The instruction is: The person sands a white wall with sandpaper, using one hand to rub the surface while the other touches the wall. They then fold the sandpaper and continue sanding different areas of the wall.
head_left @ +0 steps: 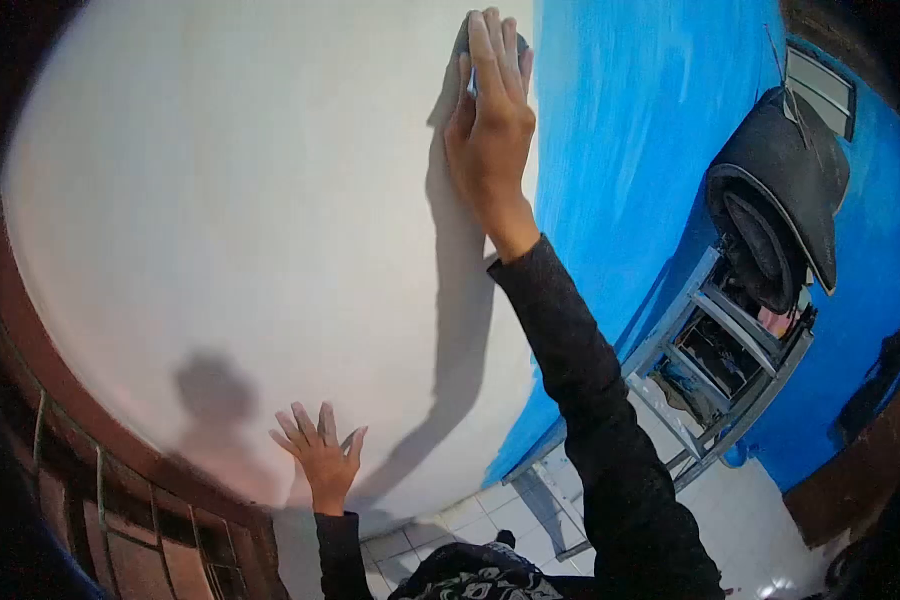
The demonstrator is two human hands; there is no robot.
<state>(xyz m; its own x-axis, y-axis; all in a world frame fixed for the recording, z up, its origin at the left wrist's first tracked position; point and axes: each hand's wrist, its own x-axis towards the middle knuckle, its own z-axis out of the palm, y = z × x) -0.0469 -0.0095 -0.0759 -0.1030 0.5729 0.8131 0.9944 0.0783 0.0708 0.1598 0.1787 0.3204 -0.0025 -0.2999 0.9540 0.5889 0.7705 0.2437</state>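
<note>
My right hand (492, 125) is raised high against the wall. Its fingers press a dark flat pad (522, 46), mostly hidden under them, onto the wall beside the line where white meets blue. I cannot make out the pad's exact kind. Lower down, my left hand (322, 455) rests on the white part of the wall (270, 200) with its fingers spread and nothing in it. The blue painted part (610, 130), streaked with brush marks, begins just right of my right hand.
A metal stepladder (710, 360) stands at the right, with a black rolled padded item (775, 180) above it. Barred brown window framing (100, 470) lines the lower left. White floor tiles (465, 515) show below. A small framed opening (820, 90) is at upper right.
</note>
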